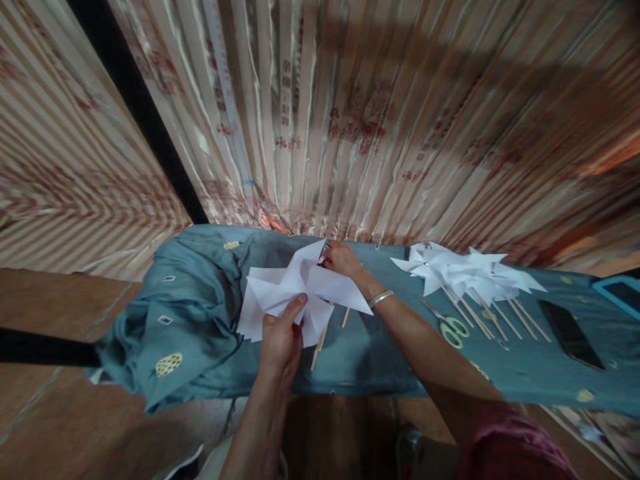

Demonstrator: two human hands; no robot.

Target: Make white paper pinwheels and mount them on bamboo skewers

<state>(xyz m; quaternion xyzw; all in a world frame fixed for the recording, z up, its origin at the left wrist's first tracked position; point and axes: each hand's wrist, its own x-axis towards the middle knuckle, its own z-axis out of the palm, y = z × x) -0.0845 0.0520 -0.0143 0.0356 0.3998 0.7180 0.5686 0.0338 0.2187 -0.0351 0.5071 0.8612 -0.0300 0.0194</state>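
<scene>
A white paper pinwheel (320,283) with folded blades is in my left hand (281,340), whose thumb presses on its middle. My right hand (343,259) is just behind the pinwheel's far side, its fingers curled together. A small dark item shows at those fingertips, too little to name, and a blade partly covers them. Beneath the pinwheel lies a stack of white paper sheets (254,327). Thin wooden sticks (316,357) lie on the cloth beside the paper, partly covered by the pinwheel.
Several finished-looking pinwheels on sticks (465,273) lie in a pile to the right. Green-handled scissors (454,331) lie before them, with a black phone (570,333) and a blue-edged device (620,293) farther right. Bunched teal cloth (200,320) covers the left end; a curtain (350,133) hangs behind.
</scene>
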